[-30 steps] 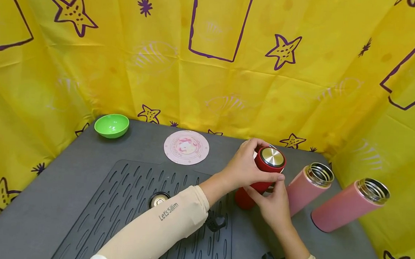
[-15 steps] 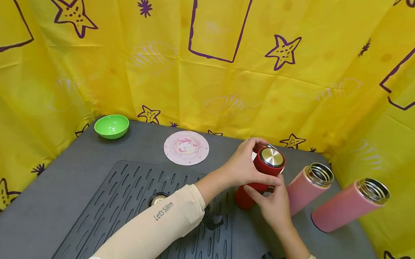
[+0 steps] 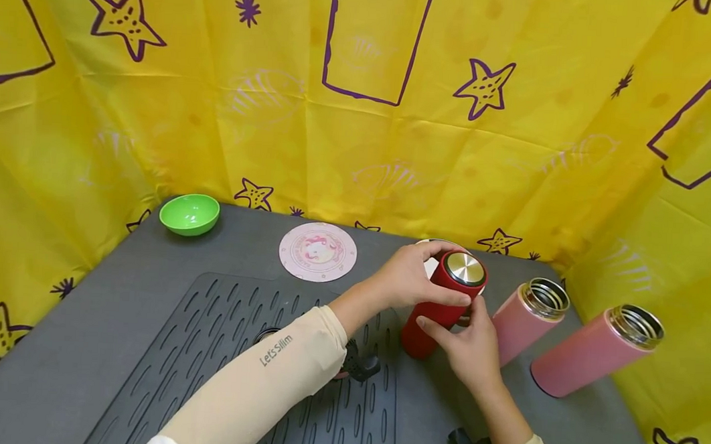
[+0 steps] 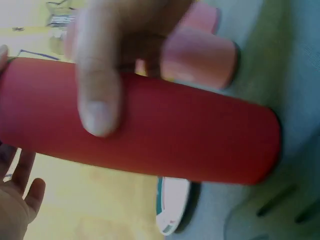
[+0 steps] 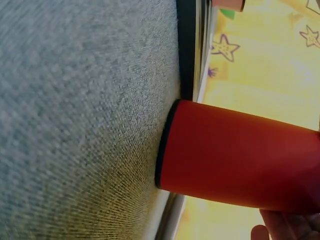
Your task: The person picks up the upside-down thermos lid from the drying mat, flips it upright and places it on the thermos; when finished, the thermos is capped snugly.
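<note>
Since the earlier frames the left hand (image 3: pixel 409 278) has slid from over the lid to the upper side of the red flask (image 3: pixel 438 312), so the steel top of the lid (image 3: pixel 465 268) now shows in full; the flask itself has barely shifted.

That flask stands on the grey table (image 3: pixel 148 265), leaning a little, its base just off the right edge of the black ribbed mat (image 3: pixel 228 349). The left hand wraps its fingers and thumb round the flask near the lid, and the right hand (image 3: pixel 470 345) grips the body lower down from the near side. The lid looks seated on the flask, so the capping of this one seems finished or nearly so, though how tight it sits cannot be told.

To the right of the red flask two pink flasks (image 3: pixel 522 324) (image 3: pixel 590 352) stand with open steel mouths and no lids, so both seem left to do. A small steel-topped lid (image 3: pixel 265 334) lies on the mat, left of the flask and half hidden by the sleeve. Behind the mat sit a round pink coaster (image 3: pixel 318 251) and a green bowl (image 3: pixel 190 213).
</note>
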Demonstrator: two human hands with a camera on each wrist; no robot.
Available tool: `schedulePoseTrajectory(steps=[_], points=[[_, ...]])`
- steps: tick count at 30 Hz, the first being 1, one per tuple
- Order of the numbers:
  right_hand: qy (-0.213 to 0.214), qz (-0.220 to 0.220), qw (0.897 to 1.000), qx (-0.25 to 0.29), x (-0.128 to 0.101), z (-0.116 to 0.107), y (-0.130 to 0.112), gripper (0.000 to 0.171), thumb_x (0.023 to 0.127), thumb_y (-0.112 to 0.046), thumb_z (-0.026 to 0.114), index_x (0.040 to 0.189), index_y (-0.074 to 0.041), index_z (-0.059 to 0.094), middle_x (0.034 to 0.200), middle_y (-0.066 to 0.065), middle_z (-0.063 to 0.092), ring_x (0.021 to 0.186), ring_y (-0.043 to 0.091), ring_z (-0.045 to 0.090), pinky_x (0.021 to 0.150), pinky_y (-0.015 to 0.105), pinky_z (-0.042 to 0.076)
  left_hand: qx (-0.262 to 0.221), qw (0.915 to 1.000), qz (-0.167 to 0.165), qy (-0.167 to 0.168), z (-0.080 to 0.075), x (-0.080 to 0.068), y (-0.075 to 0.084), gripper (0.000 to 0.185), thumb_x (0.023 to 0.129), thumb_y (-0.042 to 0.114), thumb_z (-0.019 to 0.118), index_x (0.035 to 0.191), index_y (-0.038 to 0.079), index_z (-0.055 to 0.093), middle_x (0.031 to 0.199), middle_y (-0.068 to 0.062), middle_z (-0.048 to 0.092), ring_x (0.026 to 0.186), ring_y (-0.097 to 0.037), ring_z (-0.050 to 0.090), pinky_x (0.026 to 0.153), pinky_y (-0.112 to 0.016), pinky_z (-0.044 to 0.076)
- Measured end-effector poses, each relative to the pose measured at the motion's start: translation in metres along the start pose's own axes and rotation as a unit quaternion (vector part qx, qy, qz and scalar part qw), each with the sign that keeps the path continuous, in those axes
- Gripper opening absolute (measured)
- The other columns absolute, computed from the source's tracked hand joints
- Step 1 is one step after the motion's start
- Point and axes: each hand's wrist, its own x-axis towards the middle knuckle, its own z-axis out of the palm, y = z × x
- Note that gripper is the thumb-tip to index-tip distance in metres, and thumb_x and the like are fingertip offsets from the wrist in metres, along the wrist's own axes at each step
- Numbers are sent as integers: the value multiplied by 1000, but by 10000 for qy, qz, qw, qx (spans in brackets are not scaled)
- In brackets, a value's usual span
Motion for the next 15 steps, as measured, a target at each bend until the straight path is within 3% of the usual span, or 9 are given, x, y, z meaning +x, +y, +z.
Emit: schedulePoseTrajectory(steps=[4, 10, 13, 15], points=[[-34, -84, 9999, 129, 1, -1, -1, 76, 74, -36, 87, 134, -19, 43, 122, -3, 57, 98, 17, 55, 78, 44, 50, -57, 9999, 98, 30, 3, -2, 0, 68, 72, 37, 88, 130, 23, 57, 110, 13, 58, 102, -8, 51, 75, -24, 52], [4, -437, 9989, 177, 1, -2, -4, 74, 76, -19, 86, 136, -11, 44, 127, 1, 55, 103, 11, 51, 83, 41, 47, 373, 9962, 141, 775, 23, -5, 11, 77, 65, 44, 90, 127, 18, 51, 113, 8, 53, 106, -8, 47, 77, -21, 49], [28, -299, 9995, 39, 0, -2, -3, 72, 75, -21, 87, 134, -12, 48, 124, 1, 57, 100, 13, 53, 81, 43, 49, 674, 9908, 233, 1147, 26, -6, 12, 69, 65, 44, 89, 121, 19, 58, 107, 12, 57, 104, -7, 48, 76, -18, 47], [48, -165, 9998, 37, 2, 1, 1, 72, 73, -28, 88, 132, -16, 49, 122, -2, 59, 98, 15, 55, 79, 42, 51, 684, 9899, 266, 1216, 24, -6, 10, 65, 66, 42, 89, 120, 19, 62, 104, 15, 60, 102, -6, 49, 75, -17, 47]])
